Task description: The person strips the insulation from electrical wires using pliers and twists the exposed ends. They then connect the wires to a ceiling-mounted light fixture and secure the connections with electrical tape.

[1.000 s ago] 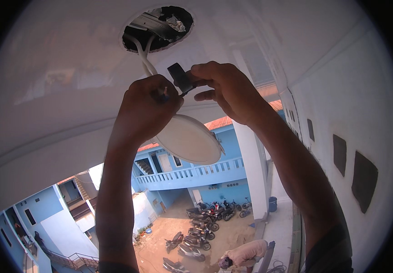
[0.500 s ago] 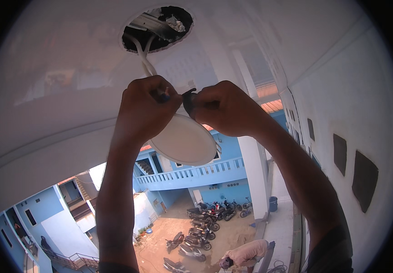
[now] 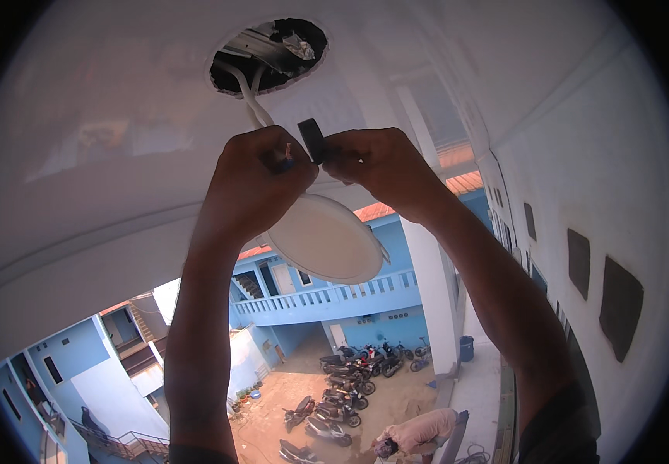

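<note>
Both my hands are raised under a round hole (image 3: 282, 76) in a white ceiling. White cables (image 3: 251, 100) come down from the hole to my left hand (image 3: 257, 178), which is closed around the wires. A bare, copper-coloured wire end (image 3: 289, 149) pokes out of that fist, with a bit of blue beside it. A small roll of black tape (image 3: 310, 139) stands on edge at the fingertips of my right hand (image 3: 377, 161), which pinches it close to the left thumb. A round white lamp panel (image 3: 325, 238) hangs tilted just below my hands; its top edge is hidden behind them.
A white wall with dark panels (image 3: 623, 308) rises on the right. Far below lies a courtyard with several parked motorcycles (image 3: 342, 394), a bending person (image 3: 419, 433) and a blue bin (image 3: 467, 348). Behind it is a blue building with a balcony railing (image 3: 334, 294).
My right hand has turned, and the tape roll now shows upright above its fingertips. The lamp panel has swung slightly right. My left hand keeps its grip on the wires.
</note>
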Tool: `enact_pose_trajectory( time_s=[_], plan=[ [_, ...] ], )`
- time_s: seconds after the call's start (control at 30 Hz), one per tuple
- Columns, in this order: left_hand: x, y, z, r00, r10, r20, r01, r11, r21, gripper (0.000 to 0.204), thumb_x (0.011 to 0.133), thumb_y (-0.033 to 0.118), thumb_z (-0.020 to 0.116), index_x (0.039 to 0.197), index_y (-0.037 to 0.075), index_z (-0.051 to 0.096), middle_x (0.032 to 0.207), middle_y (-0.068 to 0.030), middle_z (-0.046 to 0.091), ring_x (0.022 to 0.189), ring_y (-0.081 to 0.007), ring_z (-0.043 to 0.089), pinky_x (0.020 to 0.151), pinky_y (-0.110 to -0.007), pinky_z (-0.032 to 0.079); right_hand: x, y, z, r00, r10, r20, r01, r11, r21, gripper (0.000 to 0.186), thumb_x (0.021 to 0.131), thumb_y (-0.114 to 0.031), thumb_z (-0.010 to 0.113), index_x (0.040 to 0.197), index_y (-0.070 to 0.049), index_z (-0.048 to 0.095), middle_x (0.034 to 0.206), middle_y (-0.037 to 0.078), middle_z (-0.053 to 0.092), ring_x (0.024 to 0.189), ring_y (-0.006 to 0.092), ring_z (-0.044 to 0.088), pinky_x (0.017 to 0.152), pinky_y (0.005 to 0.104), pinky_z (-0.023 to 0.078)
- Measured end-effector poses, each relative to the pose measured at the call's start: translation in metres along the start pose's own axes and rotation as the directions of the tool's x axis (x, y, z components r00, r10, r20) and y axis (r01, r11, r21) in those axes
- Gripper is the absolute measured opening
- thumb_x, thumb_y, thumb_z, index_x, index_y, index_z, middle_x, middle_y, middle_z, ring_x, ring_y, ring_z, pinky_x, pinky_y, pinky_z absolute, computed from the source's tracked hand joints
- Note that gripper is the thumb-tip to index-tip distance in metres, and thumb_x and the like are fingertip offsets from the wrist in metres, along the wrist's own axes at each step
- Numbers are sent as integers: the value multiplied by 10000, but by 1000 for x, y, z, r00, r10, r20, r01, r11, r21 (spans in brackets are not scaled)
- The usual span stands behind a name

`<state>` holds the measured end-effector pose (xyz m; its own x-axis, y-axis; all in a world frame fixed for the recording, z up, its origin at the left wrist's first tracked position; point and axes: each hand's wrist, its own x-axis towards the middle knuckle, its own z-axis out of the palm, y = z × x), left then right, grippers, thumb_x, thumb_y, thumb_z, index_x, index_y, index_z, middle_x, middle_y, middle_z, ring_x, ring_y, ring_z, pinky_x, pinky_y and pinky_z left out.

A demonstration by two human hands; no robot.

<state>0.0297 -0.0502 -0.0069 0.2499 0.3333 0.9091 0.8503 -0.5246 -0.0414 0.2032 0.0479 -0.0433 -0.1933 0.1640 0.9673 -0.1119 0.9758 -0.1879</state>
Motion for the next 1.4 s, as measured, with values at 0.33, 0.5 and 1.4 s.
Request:
enact_pose_trajectory(
  time_s=[0.33, 0.5, 1.4],
  plan=[
    [1, -9, 5, 999, 18, -43, -20, 998, -51, 126, 832, 126, 768, 879, 20, 719, 777, -68, 687, 673, -135, 634, 662, -316, 520, -16, -20, -13, 978, -56, 200, 136, 902, -410, 160, 909, -169, 708, 1005, -66, 784, 900, 81, 729, 742, 171, 673, 764, 350, 547],
    [3, -6, -1, 999, 26, 22, -24, 995, -92, 134, 832, 123, 767, 896, 17, 717, 775, -70, 686, 689, -132, 632, 670, -308, 513, -6, -3, -15, 875, -478, 76, 472, 808, -353, 192, 920, -216, 703, 999, -60, 784, 1053, 76, 724, 839, 197, 695, 832, 349, 553],
    [10, -8, -5, 994, -69, 79, 93, 929, -358, 322, 748, 41, 742, 1022, 39, 572, 872, -124, 653, 760, -179, 625, 687, -336, 504, 6, 0, -6, 931, -364, -15, 337, 877, -343, 266, 866, -112, 774, 1129, -120, 737, 1101, 43, 721, 1024, 212, 700, 852, 367, 559]
  ],
)
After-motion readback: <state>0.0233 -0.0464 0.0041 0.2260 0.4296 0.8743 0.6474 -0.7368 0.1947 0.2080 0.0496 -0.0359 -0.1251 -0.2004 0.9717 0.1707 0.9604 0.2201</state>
